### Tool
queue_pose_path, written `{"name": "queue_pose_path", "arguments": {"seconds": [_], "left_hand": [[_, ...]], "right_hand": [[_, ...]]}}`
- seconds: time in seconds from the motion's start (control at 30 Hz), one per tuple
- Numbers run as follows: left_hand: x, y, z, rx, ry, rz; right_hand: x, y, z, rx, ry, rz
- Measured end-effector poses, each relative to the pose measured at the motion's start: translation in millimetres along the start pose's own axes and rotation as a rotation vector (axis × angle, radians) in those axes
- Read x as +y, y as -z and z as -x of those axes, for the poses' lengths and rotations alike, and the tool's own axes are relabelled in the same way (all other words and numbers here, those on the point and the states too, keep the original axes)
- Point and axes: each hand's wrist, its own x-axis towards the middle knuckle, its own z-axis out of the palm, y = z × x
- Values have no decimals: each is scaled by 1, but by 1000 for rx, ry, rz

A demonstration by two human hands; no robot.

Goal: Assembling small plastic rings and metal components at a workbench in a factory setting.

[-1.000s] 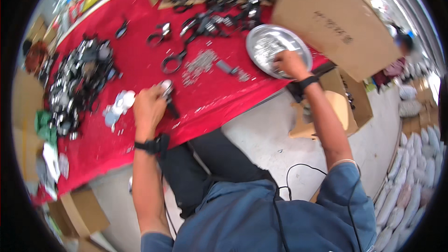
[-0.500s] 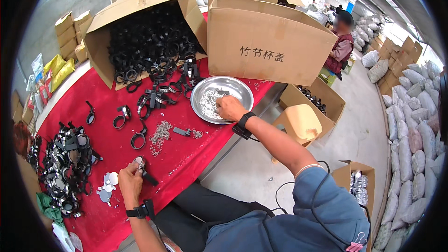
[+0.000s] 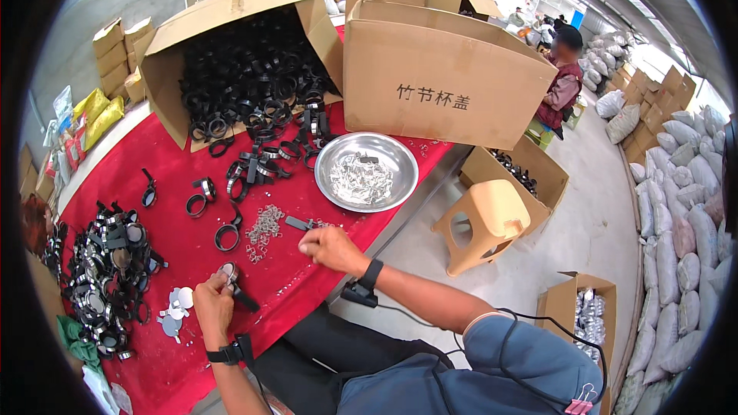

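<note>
My left hand (image 3: 211,300) grips a black ring clamp with a round silver disc (image 3: 230,275) set in it, just above the red table cloth (image 3: 177,353). My right hand (image 3: 327,244) hovers closed over the cloth beside a small grey metal piece (image 3: 298,224) and a scatter of small silver clips (image 3: 264,227); whether it pinches a clip I cannot tell. A round steel bowl (image 3: 332,152) holding shiny metal parts sits further back. Loose silver discs (image 3: 175,309) lie left of my left hand.
An open cardboard box (image 3: 231,8) spills black ring clamps onto the cloth. A heap of finished clamps (image 3: 108,261) lies at the left. A large closed carton (image 3: 446,84) stands behind the bowl. A tan plastic stool (image 3: 492,219) and open boxes stand on the floor at right. A person sits far back.
My right hand has left the steel bowl and come back toward me, over the cloth near the small clips. The left hand still holds the clamp. The view has tilted upward.
</note>
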Motion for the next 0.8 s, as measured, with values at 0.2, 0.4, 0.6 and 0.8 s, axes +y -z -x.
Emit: {"name": "queue_pose_path", "arguments": {"seconds": [0.2,0.4,0.6,0.8], "left_hand": [[-19,-1,-1,-38,-285,137],[2,-4,-12,-142,-2,19],[-3,-1,-3,-20,-26,62],[9,7,-2,-55,16,19]], "right_hand": [[-15,-50,10,-125,-190,-331],[-20,-74,-5,-170,-430,-778],[-16,-102,-15,-258,-497,-907],[-21,-116,-19,-260,-515,-870]]}}
